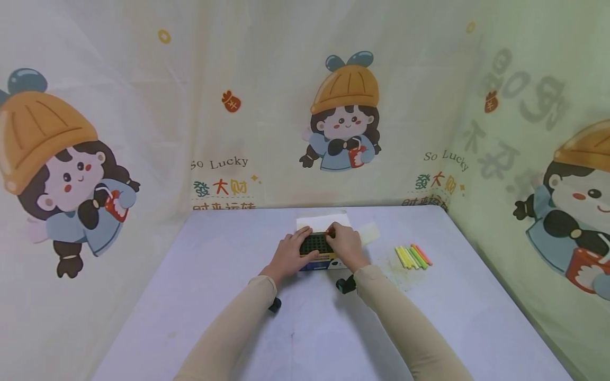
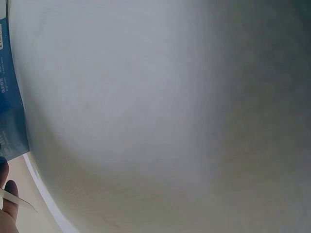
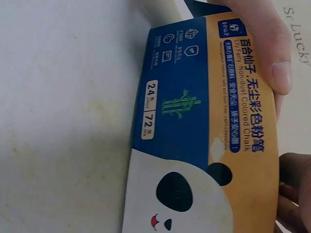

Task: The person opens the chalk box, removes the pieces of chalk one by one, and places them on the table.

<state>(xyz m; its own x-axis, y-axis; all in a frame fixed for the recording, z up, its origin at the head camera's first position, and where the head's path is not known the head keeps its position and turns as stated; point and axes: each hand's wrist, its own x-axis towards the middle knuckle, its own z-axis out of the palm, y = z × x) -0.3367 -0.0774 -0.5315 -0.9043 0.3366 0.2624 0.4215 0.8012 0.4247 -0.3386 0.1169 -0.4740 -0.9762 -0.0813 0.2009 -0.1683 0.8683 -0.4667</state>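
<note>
A chalk box, blue and yellow-orange with a panda, stands on the table, its top open over a dark tray with round holes. My left hand grips its left side, thumb along the front edge and fingers towards the back. Over the right end of the tray is my right hand, fingers curled and fingertips pinched on what looks like a reddish chalk stick, mostly hidden. The right wrist view shows the box front closely, with a thumb on its upper edge. Only a box corner enters the left wrist view.
Several yellow, green and pink-red chalk sticks lie in a row right of the box, with chalk dust around them. White box flaps spread behind the tray. A printed curtain hangs along the table's back and sides.
</note>
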